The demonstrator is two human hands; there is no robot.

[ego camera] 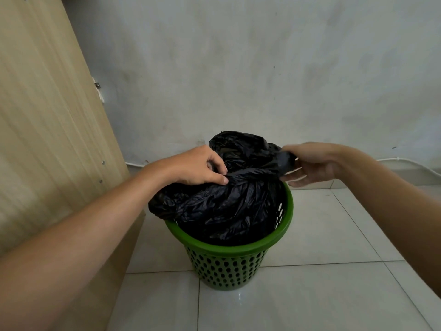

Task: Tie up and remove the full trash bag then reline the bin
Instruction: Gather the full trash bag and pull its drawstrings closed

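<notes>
A full black trash bag (222, 206) bulges out of a green perforated bin (229, 263) standing on the tiled floor. Its gathered top is twisted into a rope across the opening. My left hand (198, 167) pinches this twisted plastic at the bag's upper left. My right hand (307, 163) grips the other end of the twist at the upper right, above the bin's far rim. A loose fold of the bag rises behind the twist between both hands. On the left side the bag still hangs over the bin's rim.
A light wooden cabinet side (47, 127) stands close on the left of the bin. A grey wall (238, 68) is right behind it, with a white cable (405, 162) along its base. White floor tiles (334, 295) spread to the right and front.
</notes>
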